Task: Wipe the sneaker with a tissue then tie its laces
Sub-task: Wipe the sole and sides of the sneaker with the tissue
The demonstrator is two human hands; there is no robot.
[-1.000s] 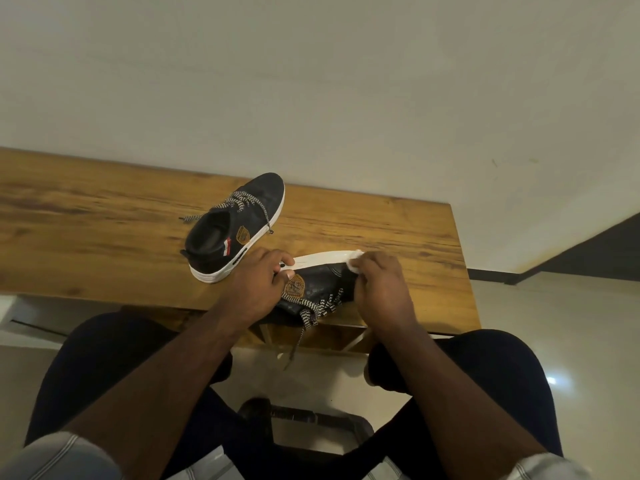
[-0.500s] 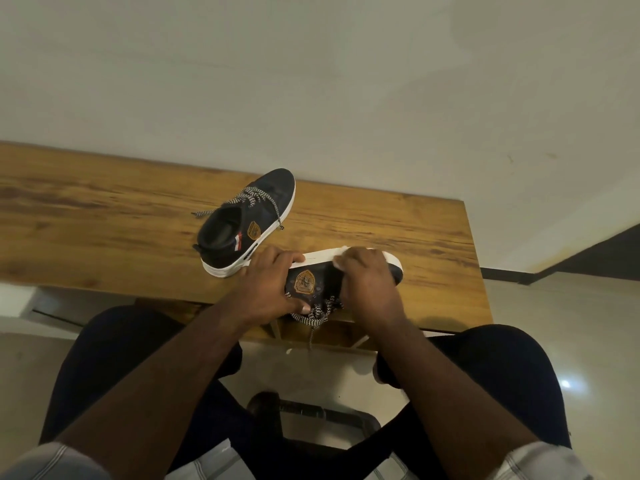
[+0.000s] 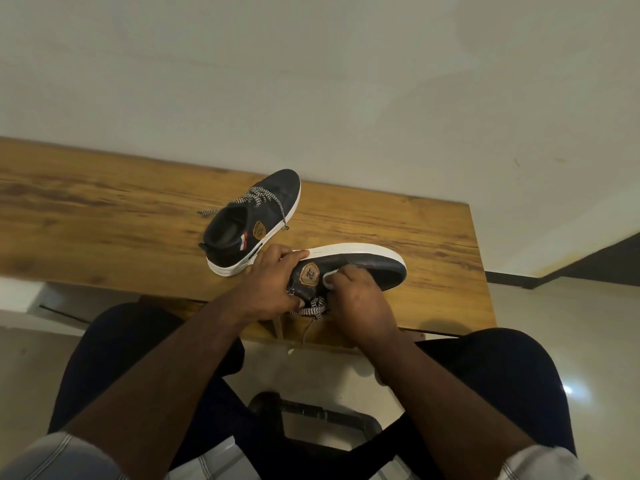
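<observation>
White tissue (image 3: 329, 276), bunched under the right hand (image 3: 356, 299), fingers curled over it and pressing it onto the dark side of the sneaker (image 3: 360, 268). A second ago that hand was up at the white sole edge near the toe; now it has slid back and down, close beside the tan badge (image 3: 309, 274), and the whole toe end shows bare again. So the sole pass looks done and the side panel is getting its turn.

Left hand (image 3: 268, 287) still clamps the heel end, fingers over the top, thumb underneath, holding the shoe tipped on its side at the near edge of the bench (image 3: 104, 220). The laces (image 3: 311, 311) dangle loose between the two hands, one end hanging over the edge, so the tying is yet to come.

Just behind, the other shoe (image 3: 254, 223) sits upright where it was, its laces also undone.
</observation>
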